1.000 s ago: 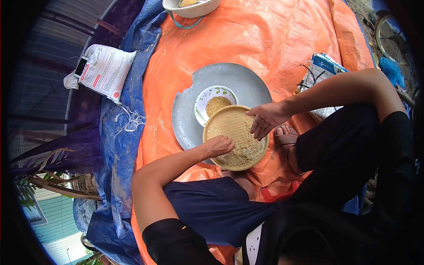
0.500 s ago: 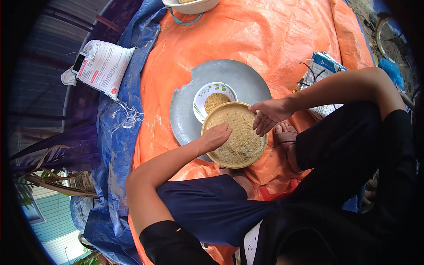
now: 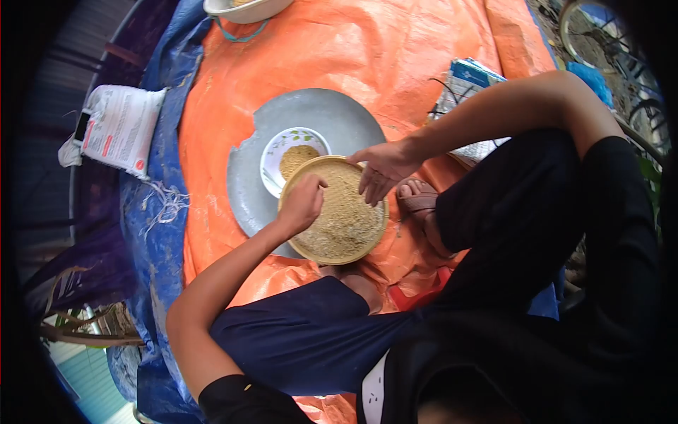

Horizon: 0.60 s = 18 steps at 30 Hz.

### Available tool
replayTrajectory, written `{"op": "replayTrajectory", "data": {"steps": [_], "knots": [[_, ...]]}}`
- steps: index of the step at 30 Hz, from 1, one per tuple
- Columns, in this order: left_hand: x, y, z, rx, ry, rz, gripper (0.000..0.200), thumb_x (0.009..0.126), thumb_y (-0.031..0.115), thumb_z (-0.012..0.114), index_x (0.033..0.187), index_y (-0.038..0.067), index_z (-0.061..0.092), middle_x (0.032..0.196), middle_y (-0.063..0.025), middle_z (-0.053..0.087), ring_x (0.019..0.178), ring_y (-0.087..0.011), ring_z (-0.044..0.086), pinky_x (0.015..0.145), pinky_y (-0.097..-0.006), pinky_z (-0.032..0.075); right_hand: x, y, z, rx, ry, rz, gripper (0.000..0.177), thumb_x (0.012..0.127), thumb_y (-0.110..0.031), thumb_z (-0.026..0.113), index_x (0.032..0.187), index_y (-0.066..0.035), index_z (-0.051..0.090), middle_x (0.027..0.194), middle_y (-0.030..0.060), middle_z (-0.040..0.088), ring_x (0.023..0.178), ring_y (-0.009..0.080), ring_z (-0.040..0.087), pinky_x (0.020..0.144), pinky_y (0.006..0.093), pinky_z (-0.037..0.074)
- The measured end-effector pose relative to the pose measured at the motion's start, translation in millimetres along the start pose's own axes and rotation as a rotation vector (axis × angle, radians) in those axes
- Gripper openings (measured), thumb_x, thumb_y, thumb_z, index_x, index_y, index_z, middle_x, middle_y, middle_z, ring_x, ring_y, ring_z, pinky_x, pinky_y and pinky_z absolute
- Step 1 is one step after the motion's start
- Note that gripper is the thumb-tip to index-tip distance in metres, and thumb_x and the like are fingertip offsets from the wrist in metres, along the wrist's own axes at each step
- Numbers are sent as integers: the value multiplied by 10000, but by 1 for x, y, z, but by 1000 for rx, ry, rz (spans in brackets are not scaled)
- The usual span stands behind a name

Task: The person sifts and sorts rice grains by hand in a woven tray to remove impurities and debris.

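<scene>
A round woven sieve (image 3: 302,253) holds a layer of pale, grainy meal (image 3: 339,219), heaped toward its near side. My left hand (image 3: 304,203) is over the sieve's left side with its fingers curled closed; whatever they may hold is hidden. Above the right part of the sieve, my right hand (image 3: 385,168) is open, thumb apart and fingers stretched toward the meal. Partly behind the sieve sits a white bowl (image 3: 272,152) with a green leaf pattern, containing yellowish grain (image 3: 298,157). Under the bowl lies a grey round tray (image 3: 346,116) with a ragged left edge.
An orange tarp (image 3: 339,42) covers the ground, bordered by a blue tarp (image 3: 152,233) at left. There, a white printed sack (image 3: 123,131) has a dark phone-like object beside it. A white basin (image 3: 247,10) stands at the top. My sandalled foot (image 3: 420,198) is right of the sieve.
The whole view has shifted, so everything appears farther left. My left hand has risen slightly over the sieve, still curled. My right hand stays open by the right rim.
</scene>
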<state>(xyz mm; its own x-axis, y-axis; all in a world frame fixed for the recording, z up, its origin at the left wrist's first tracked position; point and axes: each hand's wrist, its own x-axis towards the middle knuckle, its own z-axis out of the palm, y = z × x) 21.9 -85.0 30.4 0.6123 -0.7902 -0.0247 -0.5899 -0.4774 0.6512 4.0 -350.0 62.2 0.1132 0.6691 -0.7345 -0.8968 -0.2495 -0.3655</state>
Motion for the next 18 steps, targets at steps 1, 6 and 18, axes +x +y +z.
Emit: {"op": "replayTrajectory", "data": {"steps": [1,6,18], "knots": [[12,24,-9,-176,7,-162,137,849,41,548,980,4,564,790,-128,559,706,-242,575,647,-356,471,0,0,1,13,24,-3,915,919,-638,310,1348,171,298,1332,339,440,1238,379,491,1060,398,401],[40,89,-30,-384,-47,-140,160,861,26,625,1006,-1,562,801,-29,614,742,-82,597,652,-224,465,1,2,-3,134,-58,-73,886,936,-625,253,1352,156,295,1370,336,392,1275,373,456,1075,383,395],[38,75,-20,-386,100,-225,114,819,44,680,884,24,589,768,-33,645,673,-82,607,575,-228,455,-4,-1,8,148,-99,-120,755,974,-543,230,1209,127,487,1199,274,567,1142,342,570,1027,385,428]]}}
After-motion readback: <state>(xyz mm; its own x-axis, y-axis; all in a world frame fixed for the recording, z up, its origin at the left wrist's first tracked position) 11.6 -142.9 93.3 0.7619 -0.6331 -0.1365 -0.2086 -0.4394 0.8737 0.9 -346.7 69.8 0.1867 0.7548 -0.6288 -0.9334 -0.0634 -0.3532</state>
